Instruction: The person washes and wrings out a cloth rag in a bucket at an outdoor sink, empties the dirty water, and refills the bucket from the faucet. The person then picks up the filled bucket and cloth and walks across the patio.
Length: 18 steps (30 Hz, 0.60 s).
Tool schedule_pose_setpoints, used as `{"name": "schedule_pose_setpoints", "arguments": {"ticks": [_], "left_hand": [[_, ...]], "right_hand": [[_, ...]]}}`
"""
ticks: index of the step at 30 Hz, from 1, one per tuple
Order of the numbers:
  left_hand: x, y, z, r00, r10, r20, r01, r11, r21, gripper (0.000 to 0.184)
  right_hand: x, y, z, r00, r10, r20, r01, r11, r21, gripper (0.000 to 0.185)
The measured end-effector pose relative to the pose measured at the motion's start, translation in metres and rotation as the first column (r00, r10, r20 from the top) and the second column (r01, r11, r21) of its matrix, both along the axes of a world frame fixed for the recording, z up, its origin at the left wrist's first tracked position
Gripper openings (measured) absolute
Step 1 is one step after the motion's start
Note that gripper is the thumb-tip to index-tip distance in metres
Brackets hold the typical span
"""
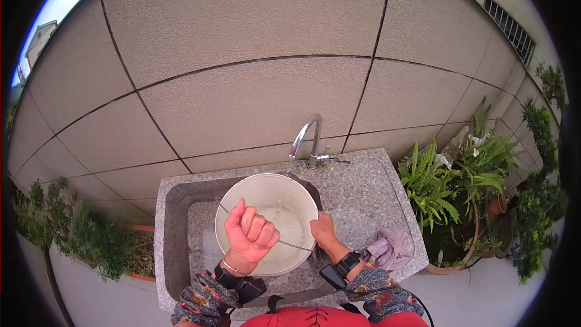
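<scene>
A white bucket (298,206) sits in the basin of the granite sink (181,230), its mouth facing up. My left hand (251,235) is closed in a fist round the bucket's thin wire handle (295,246), above the opening. On the right side, my right hand (323,229) is closed on the bucket's rim, its fingertips partly hidden. The pale bottom shows inside the bucket; whether it holds water I cannot tell. Behind the bucket rises a chrome faucet (315,139), its spout curving to the left.
A crumpled mauve cloth (387,249) lies on the sink's right ledge. Ferns (430,184) grow in a round planter (463,260) to the right, and bushes (91,236) stand at left. A tiled wall (254,103) closes off the back.
</scene>
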<state>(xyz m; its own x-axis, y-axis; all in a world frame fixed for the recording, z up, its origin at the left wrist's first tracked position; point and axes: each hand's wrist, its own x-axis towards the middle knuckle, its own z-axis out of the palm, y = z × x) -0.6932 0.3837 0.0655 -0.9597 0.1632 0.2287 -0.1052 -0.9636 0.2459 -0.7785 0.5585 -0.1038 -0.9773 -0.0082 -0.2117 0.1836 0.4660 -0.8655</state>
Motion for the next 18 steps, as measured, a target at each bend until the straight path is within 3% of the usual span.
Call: {"name": "schedule_pose_setpoints", "arguments": {"ticks": [1,3,5,8,11,13,15,18], "left_hand": [[-0.002,-0.005,0.003,1.0,-0.003,0.007,0.003,1.0,-0.001,0.05],[-0.003,-0.006,0.006,1.0,0.004,-0.027,-0.004,1.0,-0.025,0.05],[-0.002,-0.008,0.011,0.998,0.016,-0.067,-0.017,1.0,-0.024,0.049],[0.003,-0.017,0.026,0.991,0.021,-0.13,-0.022,1.0,-0.004,0.047],[0.015,-0.011,0.055,0.975,-0.015,-0.223,0.01,1.0,-0.021,0.045],[0.028,-0.009,0.076,0.975,-0.029,-0.221,0.025,0.999,-0.021,0.045],[0.038,-0.005,0.103,0.951,-0.062,-0.303,0.051,0.998,-0.043,0.044],[0.056,-0.002,0.137,0.908,-0.135,-0.397,0.104,0.99,-0.099,0.044]], "right_hand": [[0.005,-0.003,0.002,0.998,0.01,-0.061,-0.005,0.997,0.078,0.03],[0.023,-0.006,0.028,0.997,0.079,0.015,-0.08,0.983,0.168,0.031],[0.039,-0.015,0.016,0.985,0.105,-0.133,-0.076,0.975,0.211,0.029],[0.054,-0.022,0.036,0.988,0.091,-0.121,-0.078,0.991,0.11,0.028],[0.069,-0.019,0.067,0.983,0.109,-0.146,-0.081,0.98,0.184,0.027],[0.079,-0.012,0.088,0.982,0.145,-0.119,-0.128,0.981,0.145,0.027],[0.099,-0.008,0.115,0.964,0.086,-0.252,-0.056,0.99,0.126,0.027],[0.125,0.006,0.16,0.945,0.143,-0.295,-0.118,0.988,0.102,0.027]]}}
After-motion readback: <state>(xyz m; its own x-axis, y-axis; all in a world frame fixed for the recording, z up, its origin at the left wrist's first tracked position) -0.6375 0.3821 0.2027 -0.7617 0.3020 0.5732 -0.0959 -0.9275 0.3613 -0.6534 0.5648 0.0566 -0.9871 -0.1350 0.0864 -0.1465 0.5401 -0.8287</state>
